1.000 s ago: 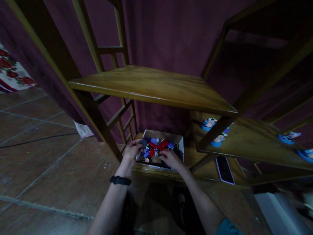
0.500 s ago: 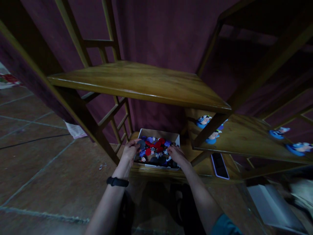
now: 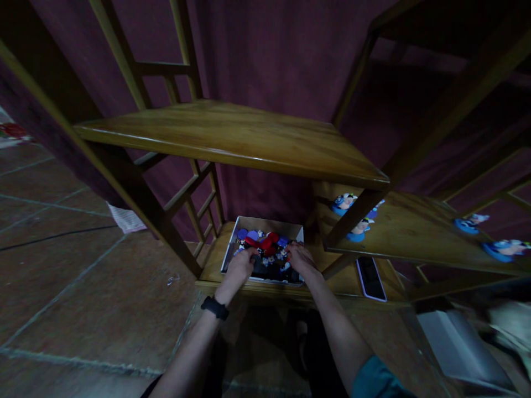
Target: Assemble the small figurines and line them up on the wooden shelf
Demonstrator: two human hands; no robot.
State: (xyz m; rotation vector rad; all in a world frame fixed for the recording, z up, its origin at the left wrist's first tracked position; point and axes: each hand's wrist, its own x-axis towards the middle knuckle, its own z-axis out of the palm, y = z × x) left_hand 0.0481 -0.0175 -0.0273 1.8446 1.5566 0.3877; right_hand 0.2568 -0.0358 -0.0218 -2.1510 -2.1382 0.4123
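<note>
A shallow white box [image 3: 227, 258] on the low shelf holds a jumble of small figurines [image 3: 270, 260], red pieces [image 3: 267, 243] and purple discs [image 3: 243, 234]. My left hand [image 3: 241, 266], with a black band at the wrist, reaches over the box's front left part. Its fingers are closed on a dark round disc [image 3: 256, 260] low among the pieces. At the box's right side, my right hand [image 3: 299, 257] is down inside with its fingers curled. Whatever lies under those fingertips is too small and dim to name.
A wooden shelf board [image 3: 232, 135] spans above the box. To the right, another shelf [image 3: 406, 226] carries several blue-based figurines [image 3: 506, 249]. A phone [image 3: 371, 279] lies on the low shelf. A wooden post [image 3: 352, 221] stands right of my hands.
My left hand has moved right and inward from the box's left edge, carrying the dark disc down to the pieces. My right hand stays in nearly the same place.
</note>
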